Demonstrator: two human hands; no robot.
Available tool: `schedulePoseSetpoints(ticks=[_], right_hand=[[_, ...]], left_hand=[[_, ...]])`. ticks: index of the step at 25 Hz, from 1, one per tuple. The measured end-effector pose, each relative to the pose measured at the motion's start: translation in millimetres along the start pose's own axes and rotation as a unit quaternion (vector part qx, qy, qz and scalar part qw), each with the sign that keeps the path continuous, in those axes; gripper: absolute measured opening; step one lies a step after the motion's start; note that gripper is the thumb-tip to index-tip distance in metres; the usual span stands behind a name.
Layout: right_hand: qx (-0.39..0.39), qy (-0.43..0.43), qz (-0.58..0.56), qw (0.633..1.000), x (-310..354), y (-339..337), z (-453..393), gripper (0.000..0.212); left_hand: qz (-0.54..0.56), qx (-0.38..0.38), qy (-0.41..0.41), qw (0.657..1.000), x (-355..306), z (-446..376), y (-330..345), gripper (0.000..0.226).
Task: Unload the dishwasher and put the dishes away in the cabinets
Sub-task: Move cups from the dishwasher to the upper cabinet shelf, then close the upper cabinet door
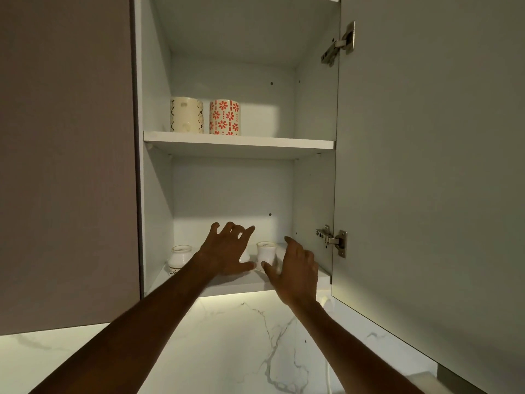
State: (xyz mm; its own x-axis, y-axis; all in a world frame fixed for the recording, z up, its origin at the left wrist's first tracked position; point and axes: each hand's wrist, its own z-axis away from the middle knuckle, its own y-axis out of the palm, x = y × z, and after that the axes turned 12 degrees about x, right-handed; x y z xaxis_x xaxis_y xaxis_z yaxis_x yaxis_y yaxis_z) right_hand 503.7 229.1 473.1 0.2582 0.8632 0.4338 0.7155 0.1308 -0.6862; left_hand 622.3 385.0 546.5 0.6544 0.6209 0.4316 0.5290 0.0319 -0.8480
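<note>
Head view: cabinet (315, 194) holds two mugs (224, 117) above, white cups (266, 251) below; left hand (227, 251) and right hand (297, 270) reach in, fingers spread, gripping nothing.

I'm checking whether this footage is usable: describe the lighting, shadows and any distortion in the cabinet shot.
Head view: dim overall, with a bright patch on the cabinet's back wall behind the left hand and another behind the red-flowered mug; a warm strip glows under the bottom shelf onto the marble backsplash; both forearms are dark; the wide-angle lens slants the open door; the right hand looks slightly soft.
</note>
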Motion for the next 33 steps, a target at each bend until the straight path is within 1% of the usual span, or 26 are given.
schedulePoseSetpoints(ticks=[2,3,5,8,11,14,17,18,20,22,23,25,27,28,29,31,33], right_hand=[[-0.078,-0.052,0.028,0.995,-3,-16,23,0.071],[-0.102,-0.074,0.046,0.991,-3,-26,34,0.064],[-0.117,-0.117,0.095,0.982,-2,-53,59,0.060],[-0.114,-0.174,0.145,0.967,2,-99,96,0.063],[-0.130,-0.208,0.123,0.962,11,-153,135,0.065],[-0.173,-0.239,0.080,0.952,19,-209,184,0.063],[-0.236,-0.262,0.058,0.934,13,-268,232,0.055],[-0.261,-0.259,0.057,0.928,8,-288,243,0.055],[-0.317,-0.229,0.041,0.920,-5,-325,254,0.061],[-0.373,-0.163,0.021,0.913,-28,-363,254,0.062],[-0.385,-0.123,0.013,0.915,-41,-377,251,0.063],[-0.362,-0.057,-0.004,0.930,-71,-393,241,0.068],[-0.308,-0.041,-0.044,0.950,-95,-392,230,0.074],[-0.280,-0.041,-0.079,0.956,-103,-388,228,0.074],[-0.261,-0.037,-0.115,0.958,-109,-384,226,0.070],[-0.250,-0.027,-0.170,0.953,-116,-379,226,0.061],[-0.241,-0.031,-0.205,0.948,-115,-376,232,0.055]], left_hand=[[0.020,-0.081,0.010,0.996,-7,12,-14,0.092],[0.025,-0.127,0.019,0.991,-12,20,-21,0.090],[0.009,-0.196,0.030,0.980,-27,38,-42,0.087],[-0.006,-0.241,0.019,0.970,-60,67,-87,0.085],[0.038,-0.260,-0.007,0.965,-94,96,-135,0.083],[0.075,-0.295,0.000,0.953,-130,126,-177,0.080],[0.070,-0.347,0.046,0.934,-177,153,-233,0.072],[0.059,-0.363,0.061,0.928,-194,160,-254,0.070],[0.021,-0.383,0.079,0.920,-224,170,-291,0.071],[-0.024,-0.405,0.085,0.910,-257,173,-325,0.071],[-0.046,-0.413,0.092,0.905,-273,171,-340,0.070],[-0.091,-0.414,0.130,0.896,-301,162,-366,0.067],[-0.138,-0.397,0.170,0.891,-321,146,-384,0.064],[-0.157,-0.384,0.185,0.891,-328,139,-390,0.061],[-0.172,-0.373,0.200,0.890,-333,134,-395,0.058],[-0.178,-0.373,0.221,0.884,-335,132,-402,0.049],[-0.177,-0.386,0.218,0.879,-335,142,-408,0.042]])
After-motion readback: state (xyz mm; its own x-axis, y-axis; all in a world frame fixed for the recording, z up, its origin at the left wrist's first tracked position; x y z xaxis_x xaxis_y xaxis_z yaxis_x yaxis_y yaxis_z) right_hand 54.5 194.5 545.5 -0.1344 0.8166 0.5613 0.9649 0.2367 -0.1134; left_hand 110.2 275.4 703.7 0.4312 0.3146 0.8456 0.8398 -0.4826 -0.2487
